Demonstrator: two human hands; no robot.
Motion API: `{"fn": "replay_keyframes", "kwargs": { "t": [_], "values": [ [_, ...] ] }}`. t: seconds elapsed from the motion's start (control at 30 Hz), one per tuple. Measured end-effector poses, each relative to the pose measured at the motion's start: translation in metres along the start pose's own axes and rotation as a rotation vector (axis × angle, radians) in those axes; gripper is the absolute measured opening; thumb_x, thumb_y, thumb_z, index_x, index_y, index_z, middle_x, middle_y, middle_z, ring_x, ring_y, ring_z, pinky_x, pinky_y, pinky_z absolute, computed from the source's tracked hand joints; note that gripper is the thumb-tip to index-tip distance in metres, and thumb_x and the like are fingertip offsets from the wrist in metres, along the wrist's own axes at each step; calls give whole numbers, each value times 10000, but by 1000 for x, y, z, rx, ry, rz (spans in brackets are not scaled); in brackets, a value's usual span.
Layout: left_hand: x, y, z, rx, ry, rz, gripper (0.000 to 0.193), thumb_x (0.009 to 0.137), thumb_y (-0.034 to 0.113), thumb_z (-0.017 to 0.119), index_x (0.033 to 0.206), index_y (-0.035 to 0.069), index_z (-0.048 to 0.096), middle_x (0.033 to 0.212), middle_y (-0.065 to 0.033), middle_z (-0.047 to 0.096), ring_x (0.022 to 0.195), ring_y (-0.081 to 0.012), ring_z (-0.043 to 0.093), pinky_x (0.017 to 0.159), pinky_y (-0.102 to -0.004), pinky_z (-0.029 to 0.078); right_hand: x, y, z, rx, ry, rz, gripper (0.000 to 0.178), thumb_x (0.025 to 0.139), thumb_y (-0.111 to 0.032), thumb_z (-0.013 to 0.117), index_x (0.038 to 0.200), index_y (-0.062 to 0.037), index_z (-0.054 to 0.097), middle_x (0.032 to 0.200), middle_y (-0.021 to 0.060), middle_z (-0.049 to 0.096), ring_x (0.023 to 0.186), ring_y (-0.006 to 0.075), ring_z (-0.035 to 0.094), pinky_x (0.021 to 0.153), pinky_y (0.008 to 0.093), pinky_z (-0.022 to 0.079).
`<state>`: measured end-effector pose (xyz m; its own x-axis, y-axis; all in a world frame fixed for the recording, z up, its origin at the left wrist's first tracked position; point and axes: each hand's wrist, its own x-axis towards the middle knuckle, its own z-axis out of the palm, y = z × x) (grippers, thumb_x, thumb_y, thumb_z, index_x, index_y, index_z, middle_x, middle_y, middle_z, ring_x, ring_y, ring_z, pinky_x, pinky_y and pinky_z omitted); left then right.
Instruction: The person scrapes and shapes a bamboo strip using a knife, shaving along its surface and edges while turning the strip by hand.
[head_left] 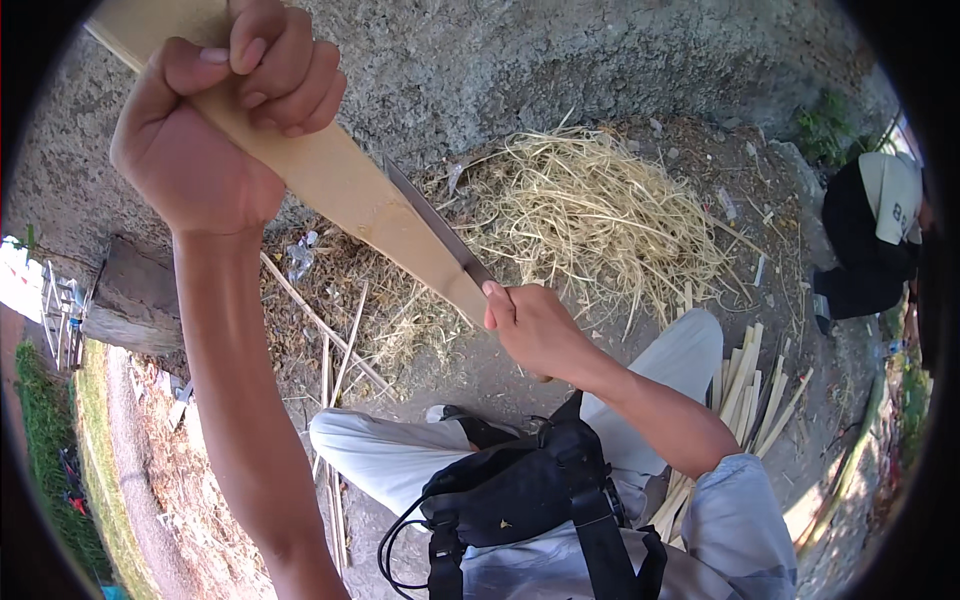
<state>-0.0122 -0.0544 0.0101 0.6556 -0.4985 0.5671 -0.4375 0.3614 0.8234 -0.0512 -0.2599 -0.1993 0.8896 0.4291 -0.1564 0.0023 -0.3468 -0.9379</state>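
Observation:
My left hand (205, 165) is raised at the upper left, its fingers wrapped round a wide, flat, pale strip that looks like split bamboo (345, 195). The strip slants down to the right, narrowing in the picture toward my right hand (540, 330). That hand is closed round the handle of a knife, mostly hidden in the fist. Along the strip's right edge lies the long dark knife blade (428, 215), pointing up and left. The strip's lower end reaches my right fingers; whether they touch it I cannot tell.
A heap of thin pale shavings (610, 215) lies ahead by a rough wall (560, 60). Cut slats (745, 390) rest beside my right knee, longer thin strips (335, 480) by my left. A black bag (510, 490) sits on my lap. Another person (870, 240) is at far right.

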Motion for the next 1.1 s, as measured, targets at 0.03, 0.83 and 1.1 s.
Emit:
{"fn": "replay_keyframes", "kwargs": {
  "t": [0.03, 0.83, 1.1],
  "values": [
    [-1, -3, -2, -29, -5, 4, 83, 802, 138, 425, 749, 95, 378, 620, 11, 296, 545, -105, 237, 515, -265, 247, -1, 16, 1, 56, -73, 229, 491, 1035, -378, 358, 820, 3, 578, 491, 14, 417, 391, 141, 438, 382, 331, 355],
    [8, -11, 23, 0, 288, 72, 111, 722, 185, 403, 665, 90, 394, 517, -17, 313, 426, -126, 246, 406, -306, 257, -25, -75, -16, 26, 128, -255, 534, 1021, -344, 369, 743, 29, 632, 509, 120, 527, 475, 227, 555, 555, 371, 461],
    [13, -19, 24, -59, 95, 55, 95, 746, 171, 405, 711, 84, 387, 572, -4, 294, 488, -114, 252, 466, -279, 255, -9, 15, -5, 116, -17, 176, 556, 1031, -377, 350, 770, 27, 629, 495, 53, 487, 355, 161, 464, 392, 342, 401]
  ]
}}
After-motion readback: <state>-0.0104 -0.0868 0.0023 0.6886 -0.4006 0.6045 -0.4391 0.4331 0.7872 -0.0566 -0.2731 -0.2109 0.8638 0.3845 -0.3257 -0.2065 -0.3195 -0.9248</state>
